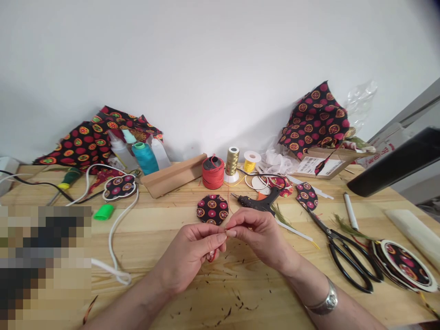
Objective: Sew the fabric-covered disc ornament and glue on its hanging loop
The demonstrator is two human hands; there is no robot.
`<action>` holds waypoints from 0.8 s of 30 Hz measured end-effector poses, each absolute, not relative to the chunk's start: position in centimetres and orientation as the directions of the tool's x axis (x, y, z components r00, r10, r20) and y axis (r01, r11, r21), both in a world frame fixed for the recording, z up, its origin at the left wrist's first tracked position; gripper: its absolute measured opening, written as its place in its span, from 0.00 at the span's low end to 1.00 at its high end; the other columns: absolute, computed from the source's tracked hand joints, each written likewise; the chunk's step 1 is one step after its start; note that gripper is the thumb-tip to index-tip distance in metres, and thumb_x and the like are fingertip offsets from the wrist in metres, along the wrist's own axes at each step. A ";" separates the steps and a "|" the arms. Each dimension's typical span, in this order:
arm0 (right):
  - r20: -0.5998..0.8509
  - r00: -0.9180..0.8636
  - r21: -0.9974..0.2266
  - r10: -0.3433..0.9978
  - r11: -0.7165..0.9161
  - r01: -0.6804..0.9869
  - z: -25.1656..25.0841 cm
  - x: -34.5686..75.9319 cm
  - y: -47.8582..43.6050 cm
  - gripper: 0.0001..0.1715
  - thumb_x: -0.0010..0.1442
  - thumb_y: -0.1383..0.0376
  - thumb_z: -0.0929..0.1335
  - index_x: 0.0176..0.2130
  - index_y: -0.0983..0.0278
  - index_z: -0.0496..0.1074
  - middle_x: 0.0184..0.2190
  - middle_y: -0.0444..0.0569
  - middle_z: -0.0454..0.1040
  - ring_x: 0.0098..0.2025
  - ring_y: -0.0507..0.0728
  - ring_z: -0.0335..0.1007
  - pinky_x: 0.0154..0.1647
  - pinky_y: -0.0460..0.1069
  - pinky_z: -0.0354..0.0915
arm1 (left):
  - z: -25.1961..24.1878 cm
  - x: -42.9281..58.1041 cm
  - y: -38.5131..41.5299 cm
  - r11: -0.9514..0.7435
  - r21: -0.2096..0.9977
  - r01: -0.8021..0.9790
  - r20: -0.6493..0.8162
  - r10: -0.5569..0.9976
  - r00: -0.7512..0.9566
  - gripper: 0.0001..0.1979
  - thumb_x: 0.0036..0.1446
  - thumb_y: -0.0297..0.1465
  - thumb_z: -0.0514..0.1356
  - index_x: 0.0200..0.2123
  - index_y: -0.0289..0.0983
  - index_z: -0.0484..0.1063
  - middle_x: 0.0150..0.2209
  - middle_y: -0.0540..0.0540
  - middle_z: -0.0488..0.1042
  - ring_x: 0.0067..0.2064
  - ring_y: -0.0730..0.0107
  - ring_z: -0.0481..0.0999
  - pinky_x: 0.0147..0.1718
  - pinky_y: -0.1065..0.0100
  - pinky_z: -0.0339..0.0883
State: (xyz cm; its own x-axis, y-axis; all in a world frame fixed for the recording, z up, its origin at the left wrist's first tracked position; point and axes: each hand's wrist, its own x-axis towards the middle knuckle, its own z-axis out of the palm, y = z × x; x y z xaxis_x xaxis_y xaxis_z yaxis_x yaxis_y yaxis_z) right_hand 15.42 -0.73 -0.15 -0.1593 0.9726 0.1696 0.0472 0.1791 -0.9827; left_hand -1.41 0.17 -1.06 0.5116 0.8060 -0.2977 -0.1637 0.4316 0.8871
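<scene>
pinching one red thread (227, 215): left hand (192, 256), right hand (263, 236) fingers closed; one scissors (343, 250).

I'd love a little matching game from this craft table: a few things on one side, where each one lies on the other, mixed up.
Things:
1. black scissors
2. red cord spool
3. green cap
4. round fabric disc

Places:
A. just beyond the two hands' fingers
B. to the right of the right hand
C. to the left, beside the white cord
D. next to the gold thread spool, behind the disc

Pairs: 1-B, 2-D, 3-C, 4-A
</scene>
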 end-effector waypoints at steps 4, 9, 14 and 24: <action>0.191 -0.131 -0.971 0.973 0.207 0.119 -0.2 15.4 -0.9 0.05 0.52 0.67 0.70 0.24 0.65 0.73 0.23 0.44 0.71 0.27 0.50 0.65 0.30 0.45 0.62 | -1.0 -1.4 0.3 0.427 0.889 -0.162 -0.296 0.810 0.506 0.05 0.50 0.30 0.63 0.30 0.37 0.78 0.22 0.51 0.71 0.22 0.81 0.61 0.22 0.74 0.53; 0.200 -0.111 -0.944 0.973 0.222 0.244 -0.1 15.4 -1.0 0.07 0.54 0.68 0.68 0.24 0.65 0.72 0.23 0.42 0.71 0.27 0.49 0.64 0.30 0.44 0.61 | -1.1 -1.5 0.3 0.323 0.943 -0.078 -0.256 0.857 0.447 0.07 0.50 0.31 0.63 0.34 0.41 0.78 0.25 0.52 0.75 0.23 0.80 0.63 0.23 0.76 0.56; 0.169 -0.075 -0.924 0.983 0.185 0.334 -0.1 15.2 -1.1 0.07 0.54 0.68 0.67 0.24 0.65 0.71 0.22 0.42 0.70 0.26 0.49 0.63 0.29 0.44 0.59 | -0.5 -1.6 -0.1 0.040 0.987 0.156 -0.094 0.928 0.361 0.08 0.50 0.31 0.63 0.35 0.45 0.78 0.33 0.52 0.79 0.32 0.73 0.74 0.32 0.74 0.66; 0.094 0.006 -0.915 0.996 0.084 0.395 -0.2 14.6 -1.5 0.09 0.54 0.65 0.67 0.25 0.66 0.72 0.21 0.42 0.70 0.25 0.49 0.61 0.27 0.43 0.58 | -2.0 -1.5 -0.2 -0.740 0.520 0.426 0.641 0.668 0.378 0.12 0.53 0.21 0.58 0.40 0.36 0.74 0.32 0.46 0.77 0.33 0.72 0.75 0.33 0.72 0.69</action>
State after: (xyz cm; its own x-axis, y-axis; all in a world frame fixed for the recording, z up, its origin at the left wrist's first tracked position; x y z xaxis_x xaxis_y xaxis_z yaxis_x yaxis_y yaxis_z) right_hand 14.61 -1.48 -0.24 0.0062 0.9955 0.0945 0.3946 0.0844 -0.9150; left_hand -1.49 -0.24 -1.97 0.3781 0.6678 0.6412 0.4261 -0.7404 0.5199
